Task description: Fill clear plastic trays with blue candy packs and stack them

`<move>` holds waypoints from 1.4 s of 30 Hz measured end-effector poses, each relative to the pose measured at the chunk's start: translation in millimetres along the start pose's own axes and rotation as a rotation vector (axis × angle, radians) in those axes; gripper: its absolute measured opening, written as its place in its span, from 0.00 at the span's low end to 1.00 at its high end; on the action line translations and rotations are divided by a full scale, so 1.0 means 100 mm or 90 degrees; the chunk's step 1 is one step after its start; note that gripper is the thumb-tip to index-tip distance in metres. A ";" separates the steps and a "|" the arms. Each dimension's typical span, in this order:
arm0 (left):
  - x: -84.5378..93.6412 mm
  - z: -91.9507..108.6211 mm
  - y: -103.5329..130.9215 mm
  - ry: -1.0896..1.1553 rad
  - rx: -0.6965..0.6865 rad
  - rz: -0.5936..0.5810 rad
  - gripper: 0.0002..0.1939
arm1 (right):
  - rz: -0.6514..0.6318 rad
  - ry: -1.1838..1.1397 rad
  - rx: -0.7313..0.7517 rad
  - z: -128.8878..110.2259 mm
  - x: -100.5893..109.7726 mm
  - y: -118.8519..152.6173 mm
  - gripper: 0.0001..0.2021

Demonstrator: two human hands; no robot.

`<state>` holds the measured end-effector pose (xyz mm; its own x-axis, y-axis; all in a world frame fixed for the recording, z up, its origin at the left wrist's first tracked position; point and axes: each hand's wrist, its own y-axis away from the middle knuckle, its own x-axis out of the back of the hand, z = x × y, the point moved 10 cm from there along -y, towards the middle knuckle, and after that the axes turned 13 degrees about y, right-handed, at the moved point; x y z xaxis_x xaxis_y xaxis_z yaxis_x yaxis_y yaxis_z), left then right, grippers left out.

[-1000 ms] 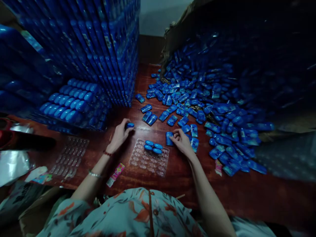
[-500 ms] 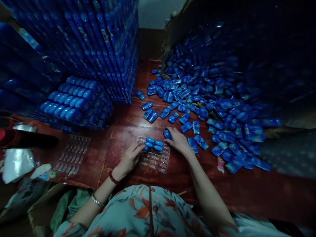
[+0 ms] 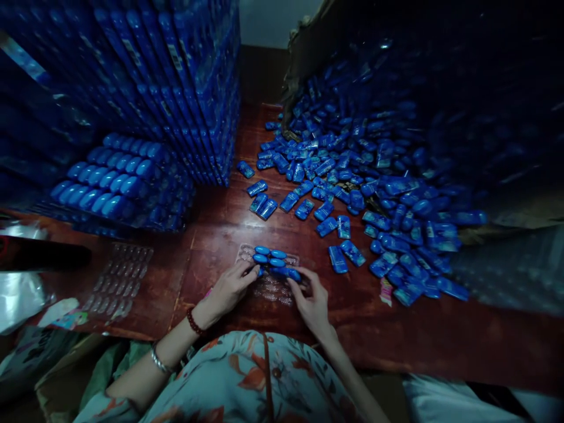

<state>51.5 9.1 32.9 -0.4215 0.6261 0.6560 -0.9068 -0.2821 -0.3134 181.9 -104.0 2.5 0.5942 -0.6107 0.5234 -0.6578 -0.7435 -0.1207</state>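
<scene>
A clear plastic tray (image 3: 269, 288) with moulded oval pockets lies on the table in front of me. Several glossy blue oval pieces (image 3: 277, 254) sit in its upper rows. My left hand (image 3: 230, 286) reaches over the tray's left side, its fingers pinched on a blue piece (image 3: 259, 271) that they partly cover. Over the right part of the tray, my right hand (image 3: 311, 298) grips a blue oval piece (image 3: 287, 273) between thumb and fingers. Both held pieces are close together just below the filled pockets.
Loose blue pieces (image 3: 326, 167) spill across the table from a large torn carton (image 3: 304, 44) at right. Tall stacks of filled trays (image 3: 198, 88) stand at left, a lower stack (image 3: 101, 176) before them. An unfilled clear tray (image 3: 118, 279) and a dark cylinder (image 3: 48, 254) lie left.
My right hand has moved left and toward me, bringing a blue piece from beside the loose ones to over the tray. My left hand stays at the tray's left side.
</scene>
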 end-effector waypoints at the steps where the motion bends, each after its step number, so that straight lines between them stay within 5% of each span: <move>1: 0.01 0.02 -0.01 0.001 -0.001 -0.003 0.15 | 0.008 0.051 0.074 -0.09 -0.04 0.02 0.12; 4: 0.02 0.05 -0.02 0.006 0.008 -0.012 0.14 | -0.027 0.204 0.290 -0.36 -0.15 0.05 0.18; 7: -0.01 0.06 0.02 -0.006 0.013 0.006 0.14 | -0.100 0.360 0.409 -0.54 -0.23 0.02 0.21; 16: 0.06 0.19 0.04 -0.060 -0.047 0.163 0.17 | -0.200 0.616 0.461 -0.79 -0.53 -0.07 0.16; 21: 0.33 -0.05 -0.03 0.060 0.081 0.229 0.12 | -0.119 0.567 0.481 -0.73 -0.32 -0.03 0.16; 24: 0.63 -0.44 -0.34 0.090 0.189 0.293 0.12 | -0.051 0.453 0.387 -0.63 -0.07 -0.34 0.15; 26: 0.68 -0.74 -0.73 0.052 0.247 0.229 0.12 | -0.032 0.379 0.251 -0.49 0.01 -0.75 0.15; 29: 0.58 -1.15 -1.31 0.014 0.305 0.100 0.11 | -0.137 0.343 0.086 -0.30 -0.26 -1.39 0.14; 32: 0.49 -1.38 -1.65 -0.001 0.327 0.051 0.20 | -0.187 0.344 0.055 -0.33 -0.57 -1.87 0.20; 38: 0.36 -1.40 -1.59 0.036 0.324 0.013 0.20 | -0.249 0.271 0.006 -0.22 -0.89 -2.07 0.24; 42: 0.59 -1.25 -1.14 0.078 0.318 0.096 0.15 | -0.210 0.173 -0.027 -0.05 -0.55 -1.75 0.18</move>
<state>131.2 169.3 21.4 -0.5706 0.6238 0.5342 -0.7438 -0.6683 -0.0140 261.8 61.6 -0.8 0.6362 -0.2441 0.7319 -0.4744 -0.8719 0.1216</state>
